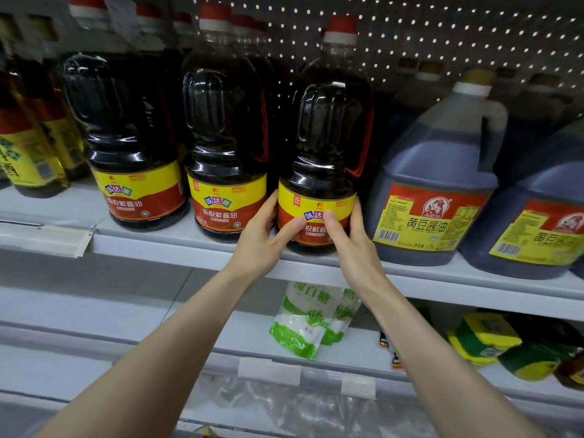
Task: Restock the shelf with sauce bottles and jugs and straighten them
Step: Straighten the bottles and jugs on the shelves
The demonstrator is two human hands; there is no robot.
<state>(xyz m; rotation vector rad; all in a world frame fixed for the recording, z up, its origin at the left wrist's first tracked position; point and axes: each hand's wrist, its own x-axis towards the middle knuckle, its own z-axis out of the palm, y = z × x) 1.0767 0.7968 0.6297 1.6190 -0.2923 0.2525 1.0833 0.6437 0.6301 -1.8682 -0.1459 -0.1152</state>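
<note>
Three dark soy sauce bottles with red caps and yellow-red labels stand in a row on the white shelf (189, 245). The rightmost soy sauce bottle (328, 137) stands upright at the shelf's front edge. My left hand (262, 238) and my right hand (350, 245) hold its base from both sides, thumbs on the label. The middle bottle (224, 131) and the left bottle (126, 134) stand to its left, more bottles behind them.
Two large grey soy sauce jugs (439, 172) (537, 216) stand right of the held bottle. Yellow-labelled bottles (28, 143) stand at far left. On the lower shelf lie green-white sugar bags (303, 324) and yellow-green packets (486, 343). A pegboard backs the shelf.
</note>
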